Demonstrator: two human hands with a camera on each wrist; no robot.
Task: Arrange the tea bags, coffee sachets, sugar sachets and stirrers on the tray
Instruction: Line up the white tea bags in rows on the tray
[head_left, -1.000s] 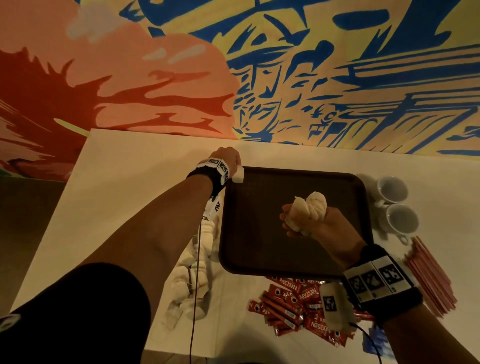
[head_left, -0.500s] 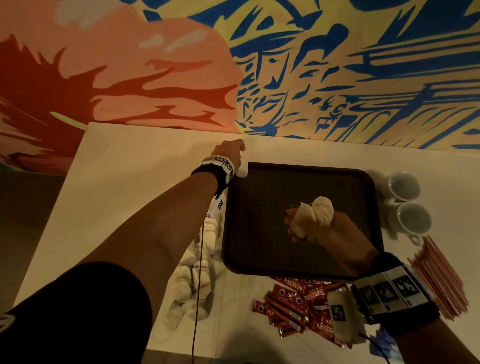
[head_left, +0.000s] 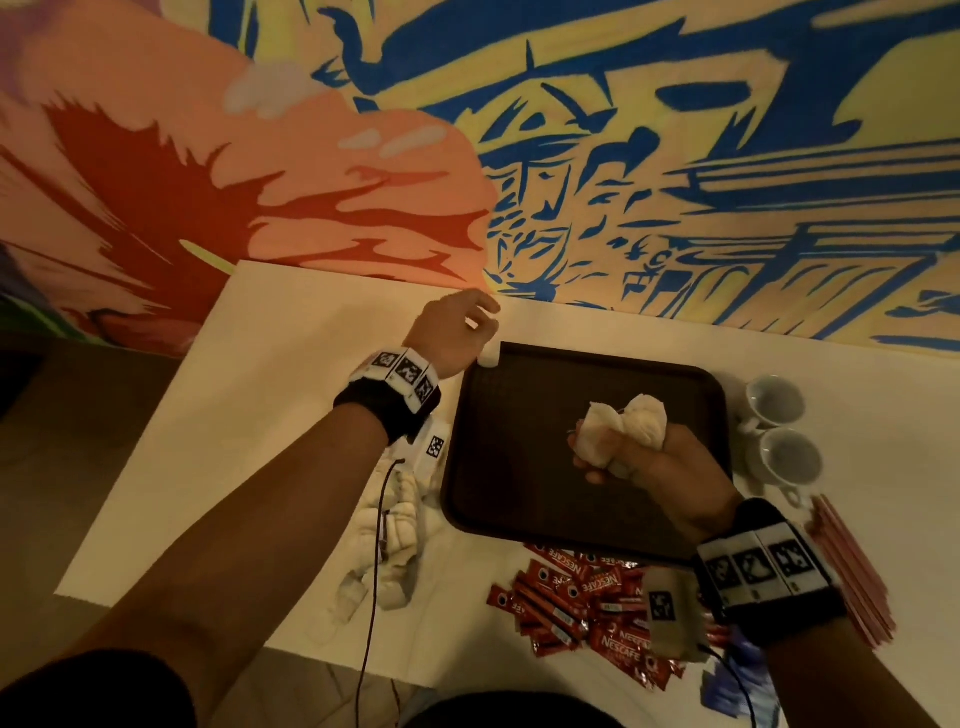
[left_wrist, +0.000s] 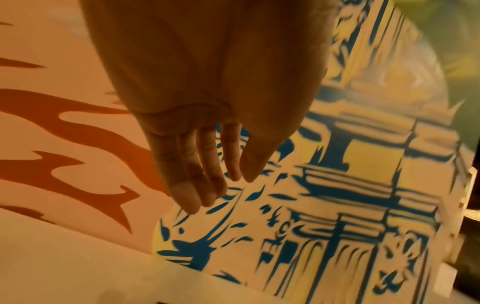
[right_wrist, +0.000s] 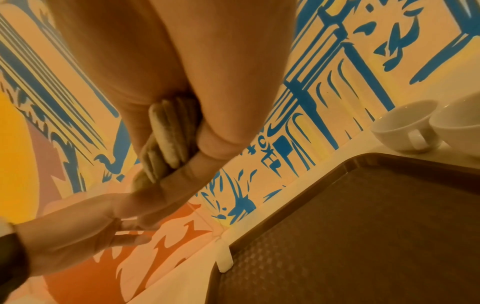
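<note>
Setting out sachets on the tray (head_left: 519, 499)!
Right hand (head_left: 644, 462) bunches soft white sachets (head_left: 626, 426) above mid-tray; left hand (head_left: 457, 332) hangs loose and empty by one sachet (head_left: 490, 358) propped at the far-left corner. Light, crushable packets: pinch them gently by the edges.

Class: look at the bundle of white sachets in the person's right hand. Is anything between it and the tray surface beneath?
Nothing visible. The right hand holds the white sachets over the tray's bare middle; one white sachet stands at its far-left corner.
</note>
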